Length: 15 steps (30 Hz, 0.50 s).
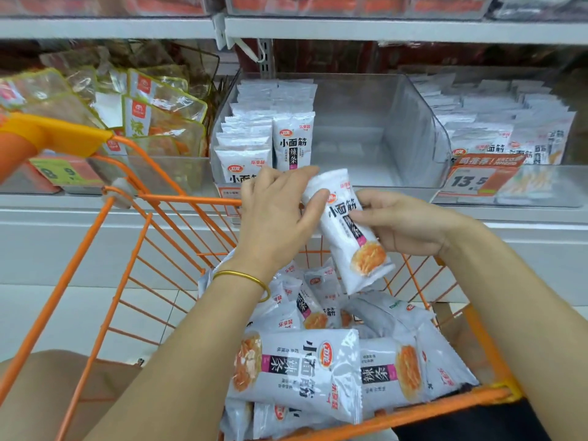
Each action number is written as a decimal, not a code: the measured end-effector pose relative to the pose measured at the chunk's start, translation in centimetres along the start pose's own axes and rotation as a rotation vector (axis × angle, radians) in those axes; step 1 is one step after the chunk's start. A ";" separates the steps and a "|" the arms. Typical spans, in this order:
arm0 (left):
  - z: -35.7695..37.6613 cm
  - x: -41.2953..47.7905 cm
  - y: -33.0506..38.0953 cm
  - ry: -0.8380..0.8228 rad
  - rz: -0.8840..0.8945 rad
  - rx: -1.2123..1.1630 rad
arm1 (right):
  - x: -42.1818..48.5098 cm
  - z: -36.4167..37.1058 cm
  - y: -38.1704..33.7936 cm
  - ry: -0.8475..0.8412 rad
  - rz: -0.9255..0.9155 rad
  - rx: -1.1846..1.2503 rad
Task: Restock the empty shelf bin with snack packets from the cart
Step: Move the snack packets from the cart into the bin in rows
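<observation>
**Packet in both hands, bin gap straight ahead**

Head view: my left hand [276, 218] grips the top end of the white latiao snack packet [346, 230], and my right hand [410, 227] pinches its middle, fingers curled on it. Its long axis tilts, top end away from me toward the clear shelf bin [413, 122], whose bare part lies just beyond my fingers, past the orange cart [191, 198] rim.

White snack packets [318, 370] (black lettering, orange food print), orange cart [133, 237]
</observation>
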<state>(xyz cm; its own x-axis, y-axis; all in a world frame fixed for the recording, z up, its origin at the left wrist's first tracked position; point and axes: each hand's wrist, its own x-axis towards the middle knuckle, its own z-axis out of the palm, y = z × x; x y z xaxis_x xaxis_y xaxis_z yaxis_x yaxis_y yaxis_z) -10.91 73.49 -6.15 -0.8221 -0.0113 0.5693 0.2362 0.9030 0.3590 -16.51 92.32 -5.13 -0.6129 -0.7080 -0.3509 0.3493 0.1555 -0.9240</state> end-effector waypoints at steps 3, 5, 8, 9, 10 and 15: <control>-0.2 0.4 -0.2 0.062 -0.058 -0.025 | 0.2 0.6 -0.8 0.125 0.028 0.142; -0.5 0.9 -0.8 0.131 -0.085 0.017 | 0.2 0.8 -1.9 0.126 0.060 0.192; -0.5 1.4 -2.2 0.154 -0.082 0.158 | 0.6 0.8 -4.5 0.122 0.065 0.212; -0.3 1.4 -2.6 0.132 -0.084 0.189 | 1.1 0.7 -5.4 0.151 0.043 0.199; -0.1 1.3 -2.9 0.101 -0.086 0.210 | 1.8 0.8 -6.4 0.197 0.006 0.187; 1.3 0.8 -4.1 -0.016 -0.045 0.280 | 8.1 1.0 -8.7 0.491 -0.282 0.120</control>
<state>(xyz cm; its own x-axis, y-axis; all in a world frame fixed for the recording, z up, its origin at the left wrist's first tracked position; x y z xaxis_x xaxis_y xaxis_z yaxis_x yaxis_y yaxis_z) -13.21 70.33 -8.09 -0.8370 -0.0489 0.5450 0.0492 0.9852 0.1640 -23.83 84.53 0.21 -0.9409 -0.3037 -0.1499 0.1856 -0.0922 -0.9783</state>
